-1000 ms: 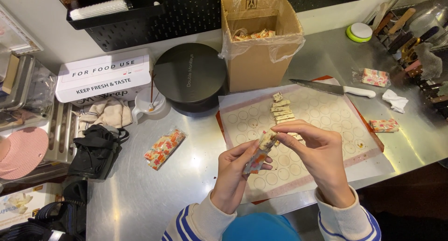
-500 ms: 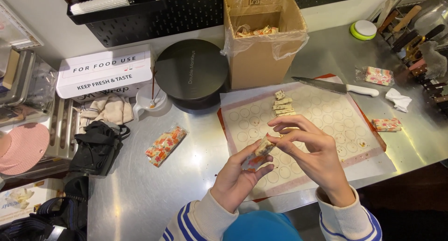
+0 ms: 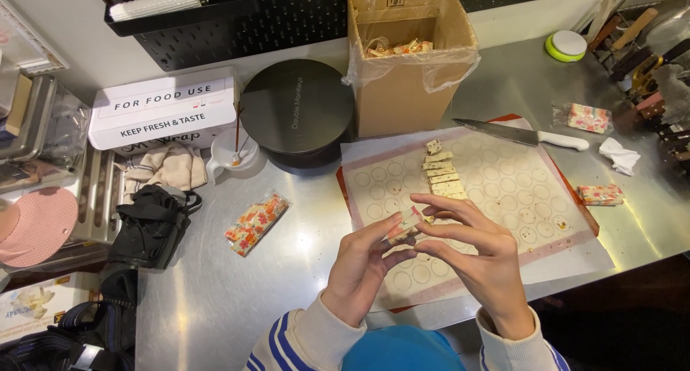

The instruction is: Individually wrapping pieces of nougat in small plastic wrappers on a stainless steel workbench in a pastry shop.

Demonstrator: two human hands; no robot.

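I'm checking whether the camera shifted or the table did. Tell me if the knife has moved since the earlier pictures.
No. The knife lies as before at the baking mat's far right corner, blade pointing toward the cardboard box. Only the view shifted slightly.

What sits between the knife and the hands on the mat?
Head view: a short row of cut candy pieces lies on the baking mat, between the knife and the hands.
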